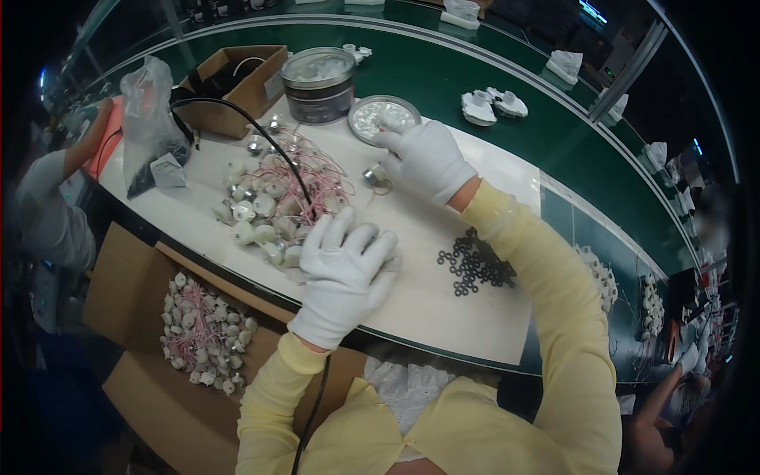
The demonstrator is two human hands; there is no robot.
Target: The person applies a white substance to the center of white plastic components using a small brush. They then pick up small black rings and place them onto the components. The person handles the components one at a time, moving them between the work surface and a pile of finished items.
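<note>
My left hand [344, 265], in a white glove, lies palm down with fingers spread at the near edge of a pile of small white-and-silver motors [265, 198] with pink wires. My right hand [431, 162], also gloved in white, is at the near right rim of a shallow round lid [354, 131] holding white paste. Its fingers are bent together, and what they pinch is too small to make out. One silver motor [374, 176] sits on the white worktop just left of the right hand. Black rings [475, 265] form a heap near my right forearm.
A tin [318, 99] and a cardboard box [237, 91] stand behind the pile; a clear plastic bag [146, 111] is at left. A black cable [277, 142] arches over the motors. Below the table edge, an open carton [138, 380] holds more motors. White parts [492, 107] rest on the green belt.
</note>
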